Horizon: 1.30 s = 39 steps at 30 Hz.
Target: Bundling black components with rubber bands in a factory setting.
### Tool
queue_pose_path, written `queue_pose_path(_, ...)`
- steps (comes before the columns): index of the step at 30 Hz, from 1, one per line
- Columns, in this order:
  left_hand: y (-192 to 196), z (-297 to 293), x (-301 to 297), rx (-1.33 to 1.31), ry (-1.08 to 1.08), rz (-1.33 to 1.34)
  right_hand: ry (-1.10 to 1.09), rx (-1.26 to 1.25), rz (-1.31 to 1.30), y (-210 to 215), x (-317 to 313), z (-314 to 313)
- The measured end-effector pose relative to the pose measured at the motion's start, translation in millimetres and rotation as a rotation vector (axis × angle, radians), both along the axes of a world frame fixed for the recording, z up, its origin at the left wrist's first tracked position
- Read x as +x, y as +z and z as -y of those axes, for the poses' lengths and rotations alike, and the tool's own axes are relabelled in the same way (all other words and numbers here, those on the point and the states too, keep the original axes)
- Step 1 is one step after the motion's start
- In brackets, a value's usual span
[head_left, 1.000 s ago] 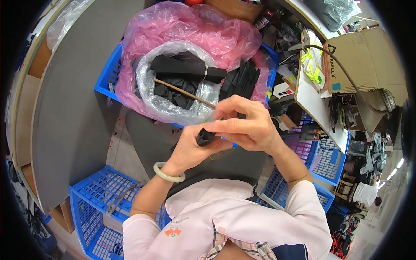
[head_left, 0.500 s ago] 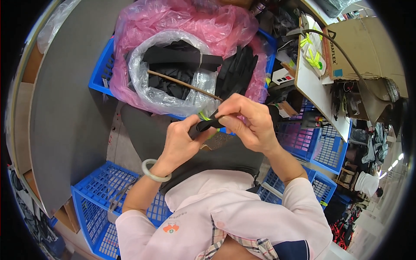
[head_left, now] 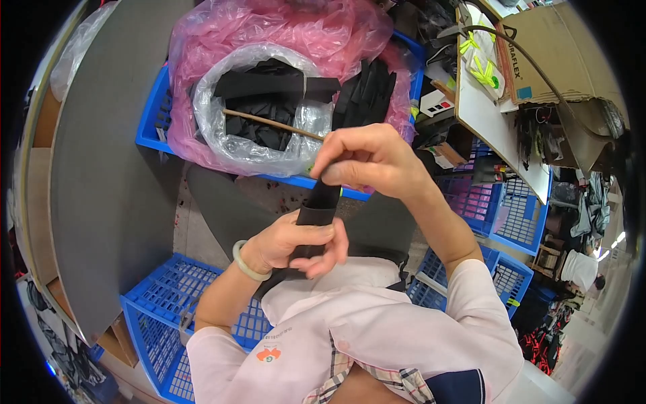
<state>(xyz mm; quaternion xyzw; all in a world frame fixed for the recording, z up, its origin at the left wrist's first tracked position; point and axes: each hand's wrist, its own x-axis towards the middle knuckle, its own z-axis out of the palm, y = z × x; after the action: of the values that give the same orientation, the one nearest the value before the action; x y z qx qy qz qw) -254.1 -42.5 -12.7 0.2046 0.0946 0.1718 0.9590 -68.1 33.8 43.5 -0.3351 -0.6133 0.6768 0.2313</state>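
The largest thing was the grey worktop (head_left: 108, 168), which stood at the left of the blue crate (head_left: 155, 143). The crate lay straight in front of the person, probably so that both hands could reach into it easily. Another blue basket (head_left: 138, 294) was on the near left side of the crate. Pink plastic (head_left: 282, 27) lined the crate and spilled over its rim, perhaps to keep the contents clean. Inside the crate, a clear bag (head_left: 202, 101) had its mouth rolled open, which seemed to leave the small black pieces (head_left: 252, 132) accessible.

On the near side of the crate, the two hands met. The right hand (head_left: 377, 165) pinched the upper end of a black band piece (head_left: 316, 217) between thumb and fingers. The left hand (head_left: 286, 236) grasped the same piece lower, with thumb over it, so the piece was supported from two ends, probably to control it. A straight edge crossed the piece like an opening; I could not tell whether it was one layer or two.

Within the crate, a thin wooden stick (head_left: 269, 122) lay across the bag's mouth, its near end reaching toward the right hand.
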Motion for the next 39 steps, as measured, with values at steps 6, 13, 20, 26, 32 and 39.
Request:
queue_pose_path(6, -16.2, -10.5, 11.9, 0.251, 0.204, -0.473, -0.347, -0.357, -0.257, -45.8, -2.4, 5.7)
queue_pose_path(13, -25.0, -15.5, 23.7, 0.092, 0.3, -0.365, -0.219, -0.297, -0.037, -63.2, 5.6, 10.6)
queue_pose_path(20, -25.7, -10.8, 34.7, -0.169, 0.32, -0.327, -0.517, -0.558, -0.286, -104.7, 8.2, 2.5)
queue_pose_path(26, -42.4, -11.4, 52.3, -0.057, 0.352, -0.534, -0.646, -0.292, -0.116, -117.3, 19.6, -1.0)
queue_pose_path(32, -50.0, -14.7, 60.0, -0.09, 0.309, -0.543, -0.801, -0.28, -0.163, -133.3, 23.1, -9.6)
queue_pose_path(39, -57.2, -20.1, 69.1, -0.154, 0.29, -0.56, -0.996, -0.342, -0.286, -141.6, 15.7, -23.1)
